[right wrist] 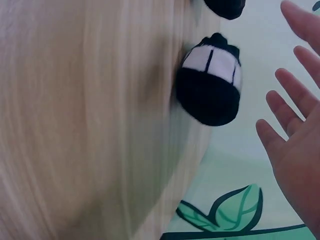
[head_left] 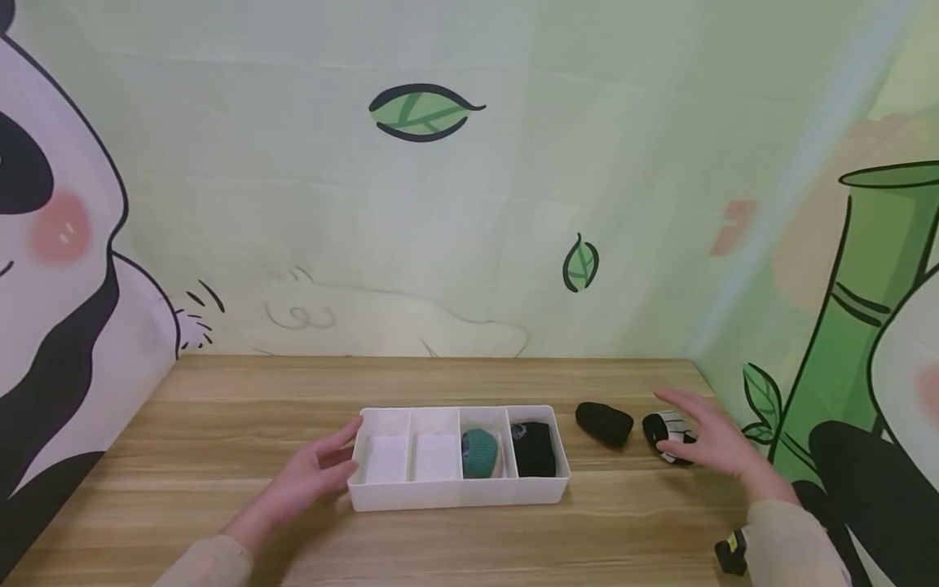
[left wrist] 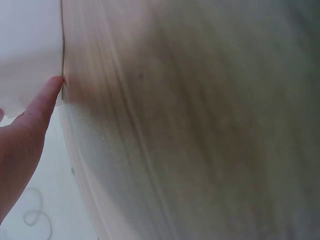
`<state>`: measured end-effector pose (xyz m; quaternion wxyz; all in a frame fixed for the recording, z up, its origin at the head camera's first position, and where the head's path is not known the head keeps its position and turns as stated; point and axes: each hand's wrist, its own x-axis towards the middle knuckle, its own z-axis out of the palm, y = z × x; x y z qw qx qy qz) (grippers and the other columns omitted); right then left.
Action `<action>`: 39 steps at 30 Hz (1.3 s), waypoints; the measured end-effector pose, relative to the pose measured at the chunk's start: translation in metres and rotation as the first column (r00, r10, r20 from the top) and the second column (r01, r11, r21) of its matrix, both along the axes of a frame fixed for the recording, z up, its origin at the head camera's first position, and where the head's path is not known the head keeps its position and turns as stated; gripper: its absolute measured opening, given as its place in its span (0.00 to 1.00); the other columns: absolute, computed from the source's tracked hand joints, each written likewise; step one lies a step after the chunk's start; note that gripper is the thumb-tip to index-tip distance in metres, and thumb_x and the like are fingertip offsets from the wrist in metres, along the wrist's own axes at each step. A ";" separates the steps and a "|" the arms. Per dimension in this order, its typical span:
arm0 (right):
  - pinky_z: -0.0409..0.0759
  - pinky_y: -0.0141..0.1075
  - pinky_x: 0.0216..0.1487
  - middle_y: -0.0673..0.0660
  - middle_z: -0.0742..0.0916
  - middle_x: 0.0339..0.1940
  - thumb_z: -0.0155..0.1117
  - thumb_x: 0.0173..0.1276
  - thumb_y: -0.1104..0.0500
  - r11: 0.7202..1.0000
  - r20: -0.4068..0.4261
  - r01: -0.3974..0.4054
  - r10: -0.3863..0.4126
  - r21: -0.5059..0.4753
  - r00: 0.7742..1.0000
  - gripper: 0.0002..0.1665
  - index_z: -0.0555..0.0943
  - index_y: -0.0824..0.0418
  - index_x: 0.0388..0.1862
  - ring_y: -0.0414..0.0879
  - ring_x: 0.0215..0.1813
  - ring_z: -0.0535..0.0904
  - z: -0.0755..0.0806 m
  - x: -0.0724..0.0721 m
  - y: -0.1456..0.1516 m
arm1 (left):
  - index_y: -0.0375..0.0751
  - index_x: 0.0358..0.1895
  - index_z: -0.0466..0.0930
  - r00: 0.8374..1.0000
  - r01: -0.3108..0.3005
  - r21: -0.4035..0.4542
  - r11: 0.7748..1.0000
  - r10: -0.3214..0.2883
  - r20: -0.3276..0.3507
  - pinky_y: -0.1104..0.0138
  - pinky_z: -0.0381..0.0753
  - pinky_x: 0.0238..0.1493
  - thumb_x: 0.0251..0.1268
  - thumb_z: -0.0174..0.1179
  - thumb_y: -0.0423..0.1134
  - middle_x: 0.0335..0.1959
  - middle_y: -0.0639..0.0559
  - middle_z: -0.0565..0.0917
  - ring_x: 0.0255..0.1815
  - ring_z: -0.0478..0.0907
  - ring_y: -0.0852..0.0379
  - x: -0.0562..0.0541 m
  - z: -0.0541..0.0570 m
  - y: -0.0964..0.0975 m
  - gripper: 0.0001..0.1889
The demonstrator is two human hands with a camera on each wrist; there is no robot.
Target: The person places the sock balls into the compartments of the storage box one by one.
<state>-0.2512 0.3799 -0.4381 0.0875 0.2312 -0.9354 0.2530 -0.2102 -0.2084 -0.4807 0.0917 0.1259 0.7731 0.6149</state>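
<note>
Spreading empty fingers, the nearer right hand (head_left: pixel 713 442) is hovering just right of the black-and-white bundle (right wrist: pixel 210 82) on the bench (head_left: pixel 477 546), while the left hand (head_left: pixel 317 466) is touching the white box (head_left: pixel 462 492) with relaxed fingers.

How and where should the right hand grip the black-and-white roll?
Likely a pinch across the roll's white band, from above and the right: it is rounded, the right hand is on that side, and a black bundle lies to its left.
</note>
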 end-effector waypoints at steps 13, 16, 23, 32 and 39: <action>0.60 0.75 0.58 0.78 0.64 0.71 0.81 0.50 0.54 1.000 0.063 0.020 -0.020 0.007 0.998 0.52 0.67 0.70 0.70 0.78 0.68 0.56 -0.020 -0.002 0.008 | 0.40 0.77 0.57 1.000 -0.009 -0.007 1.000 0.009 -0.009 0.63 0.80 0.55 0.69 0.61 0.33 0.73 0.29 0.60 0.68 0.66 0.32 0.001 -0.001 0.001 0.36; 0.61 0.75 0.58 0.78 0.63 0.71 0.81 0.49 0.54 1.000 0.078 0.027 -0.027 -0.008 0.997 0.52 0.67 0.70 0.69 0.79 0.68 0.56 -0.024 -0.004 0.010 | 0.40 0.77 0.57 1.000 -0.007 0.001 1.000 0.007 -0.007 0.64 0.80 0.55 0.69 0.61 0.33 0.73 0.29 0.60 0.68 0.66 0.33 0.001 -0.001 0.001 0.36; 0.57 0.76 0.59 0.79 0.62 0.71 0.81 0.49 0.53 0.998 0.113 0.058 -0.054 -0.029 0.992 0.55 0.64 0.70 0.72 0.79 0.69 0.54 -0.032 -0.007 0.016 | 0.41 0.77 0.57 1.000 -0.007 -0.001 1.000 0.007 -0.011 0.63 0.80 0.54 0.69 0.61 0.34 0.74 0.30 0.59 0.68 0.66 0.33 0.001 -0.002 0.000 0.36; 0.58 0.75 0.59 0.79 0.61 0.72 0.80 0.52 0.54 0.995 0.144 0.076 -0.066 -0.066 0.987 0.55 0.61 0.69 0.74 0.79 0.70 0.53 -0.040 -0.005 0.019 | 0.43 0.78 0.56 1.000 -0.003 -0.008 1.000 0.003 -0.005 0.65 0.80 0.54 0.69 0.61 0.35 0.74 0.32 0.59 0.69 0.66 0.34 -0.001 -0.005 -0.001 0.36; 0.61 0.73 0.59 0.80 0.64 0.69 0.80 0.52 0.56 0.997 0.108 0.061 -0.055 -0.056 0.993 0.50 0.66 0.70 0.70 0.78 0.68 0.57 -0.043 -0.008 0.017 | 0.42 0.77 0.57 1.000 -0.008 0.001 1.000 0.008 -0.005 0.64 0.80 0.54 0.69 0.61 0.35 0.74 0.32 0.59 0.69 0.66 0.34 -0.001 -0.004 -0.001 0.36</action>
